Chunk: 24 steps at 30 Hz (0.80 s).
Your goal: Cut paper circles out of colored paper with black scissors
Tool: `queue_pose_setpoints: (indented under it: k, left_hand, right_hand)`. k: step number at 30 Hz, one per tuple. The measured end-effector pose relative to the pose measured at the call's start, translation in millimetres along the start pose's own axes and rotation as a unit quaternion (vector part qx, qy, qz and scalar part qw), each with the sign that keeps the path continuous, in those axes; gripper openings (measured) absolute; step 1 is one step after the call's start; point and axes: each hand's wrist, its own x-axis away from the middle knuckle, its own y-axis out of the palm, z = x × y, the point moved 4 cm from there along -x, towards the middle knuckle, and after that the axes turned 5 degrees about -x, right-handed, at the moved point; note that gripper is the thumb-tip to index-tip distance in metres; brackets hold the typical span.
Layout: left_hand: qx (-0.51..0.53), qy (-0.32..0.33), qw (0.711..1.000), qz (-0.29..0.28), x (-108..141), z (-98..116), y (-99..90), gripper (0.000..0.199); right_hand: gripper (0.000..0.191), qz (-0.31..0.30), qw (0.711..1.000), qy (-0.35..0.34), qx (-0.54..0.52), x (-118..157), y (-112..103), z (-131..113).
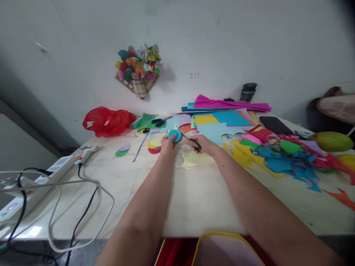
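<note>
Holding blue paper (174, 135) and scissors (197, 145), hands (167, 145) curl closed.

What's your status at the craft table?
Left hand holding blue paper circle. Right hand working scissors beside it. Pale yellow scrap beneath the right hand.

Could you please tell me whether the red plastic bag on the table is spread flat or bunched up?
Bunched up: the red plastic bag sits in a raised, wrinkled heap near the wall, with creases all over it.
</note>
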Motion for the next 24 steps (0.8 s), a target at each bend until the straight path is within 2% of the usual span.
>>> queue_pose_setpoints:
  k: [11, 24]
  left_hand:
    - [-0.015, -0.005, 1.0, -0.019, -0.1, -2.3, 1.1, 0.03]
    - [-0.001, -0.005, 1.0, -0.008, 0.3, -2.8, 1.7, 0.03]
  right_hand:
    - [0.033, 0.015, 1.0, -0.002, -0.02, -0.1, 1.0, -1.2]
    - [0.034, 0.025, 0.999, -0.025, -0.021, -4.5, 1.9, 0.0]
